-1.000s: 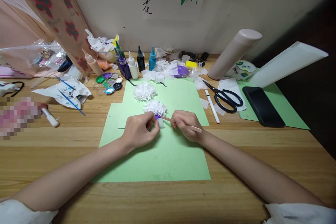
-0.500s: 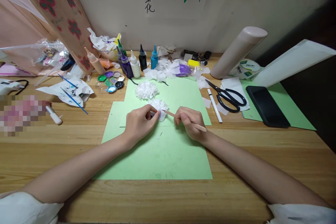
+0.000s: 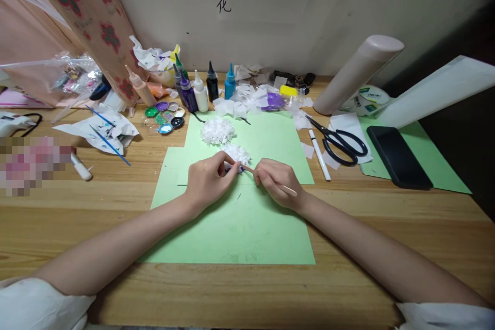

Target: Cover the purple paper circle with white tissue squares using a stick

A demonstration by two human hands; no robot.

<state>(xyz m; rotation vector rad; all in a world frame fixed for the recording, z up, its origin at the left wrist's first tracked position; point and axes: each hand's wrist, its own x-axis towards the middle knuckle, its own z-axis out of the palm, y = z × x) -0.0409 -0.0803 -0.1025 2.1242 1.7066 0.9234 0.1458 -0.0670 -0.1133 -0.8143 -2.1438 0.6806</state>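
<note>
My right hand [image 3: 279, 184] is closed around a flat wooden craft stick [image 3: 288, 191], whose far end points left. At that end, my left hand [image 3: 209, 179] pinches thumb and finger together on a small piece of white tissue paper, mostly hidden by the fingers. Just beneath the fingertips shows a purple patch [image 3: 240, 169]. Right behind the left fingers is a fluffy white paper pompom [image 3: 236, 153], partly covered by that hand. A second white pompom [image 3: 217, 131] sits farther back on the upper green sheet [image 3: 270, 136]. A lower green sheet [image 3: 235, 237] lies under both wrists.
Behind the sheets stand paint bottles [image 3: 200, 92], a paint palette [image 3: 164, 118] and loose tissue squares [image 3: 247, 97]. Scissors [image 3: 340, 143], a white marker [image 3: 319, 155] and a phone [image 3: 399, 157] lie at right. Brushes [image 3: 110, 145] rest on crumpled paper at left.
The white paper square that lay spread at the stick's tip no longer shows flat, and a purple patch is visible there. Both hands stay close together; the view has shifted slightly.
</note>
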